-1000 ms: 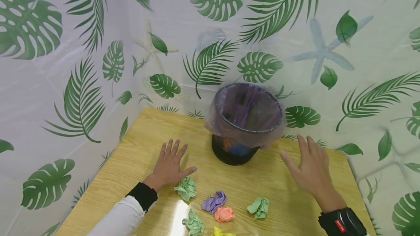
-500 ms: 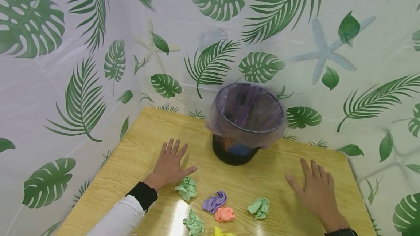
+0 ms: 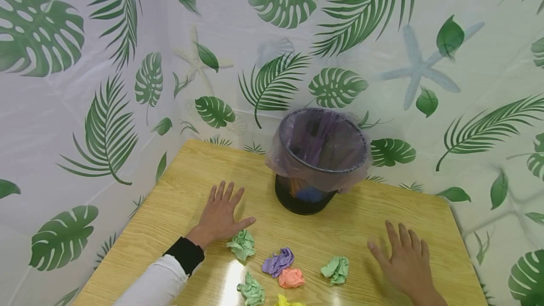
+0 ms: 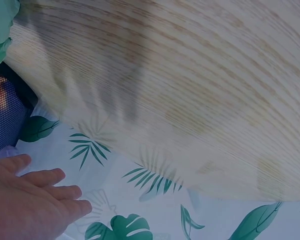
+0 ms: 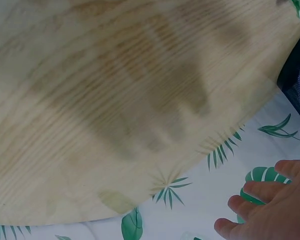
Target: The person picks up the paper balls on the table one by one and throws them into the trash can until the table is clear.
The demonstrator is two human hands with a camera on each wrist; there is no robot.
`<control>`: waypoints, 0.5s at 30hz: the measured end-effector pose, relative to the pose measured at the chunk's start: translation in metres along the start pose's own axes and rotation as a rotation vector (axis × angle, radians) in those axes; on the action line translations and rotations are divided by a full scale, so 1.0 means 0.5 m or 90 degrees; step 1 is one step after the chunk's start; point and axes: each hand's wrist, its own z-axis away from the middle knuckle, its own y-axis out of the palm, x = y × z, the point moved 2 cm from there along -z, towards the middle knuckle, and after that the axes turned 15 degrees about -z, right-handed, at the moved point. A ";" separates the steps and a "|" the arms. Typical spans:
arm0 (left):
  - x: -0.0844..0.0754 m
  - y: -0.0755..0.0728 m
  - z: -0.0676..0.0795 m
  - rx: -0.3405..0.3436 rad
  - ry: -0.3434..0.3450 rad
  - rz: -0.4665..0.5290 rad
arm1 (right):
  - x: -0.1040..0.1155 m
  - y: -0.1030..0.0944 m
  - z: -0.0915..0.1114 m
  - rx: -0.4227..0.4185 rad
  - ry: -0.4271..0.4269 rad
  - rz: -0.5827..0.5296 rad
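My left hand (image 3: pixel 219 216) is spread palm down over the left of the table, holding nothing. Its thumb lies just above a crumpled green paper ball (image 3: pixel 242 244). On the right, my right hand (image 3: pixel 407 261) is also spread with straight fingers and holds nothing. The nearest thing to it is another green paper ball (image 3: pixel 336 269). Between the hands lie a purple paper ball (image 3: pixel 278 262), an orange paper ball (image 3: pixel 291 278) and a third green paper ball (image 3: pixel 251 289). A yellow paper ball (image 3: pixel 289 301) is cut off by the bottom edge.
A dark mesh bin (image 3: pixel 303 197) with a translucent purple liner bag (image 3: pixel 272 155) over its rim stands at the back middle of the wooden table (image 3: pixel 187 169). Leaf-patterned sheeting (image 3: pixel 263 22) hangs behind the table and to its left.
My right hand has come down and back toward me, away from the bin's right side, and its wristband has left the head view. My left hand and the paper balls stay put.
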 end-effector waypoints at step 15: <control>-0.015 -0.017 0.014 0.044 0.160 0.115 | -0.012 0.018 0.013 0.006 0.006 -0.004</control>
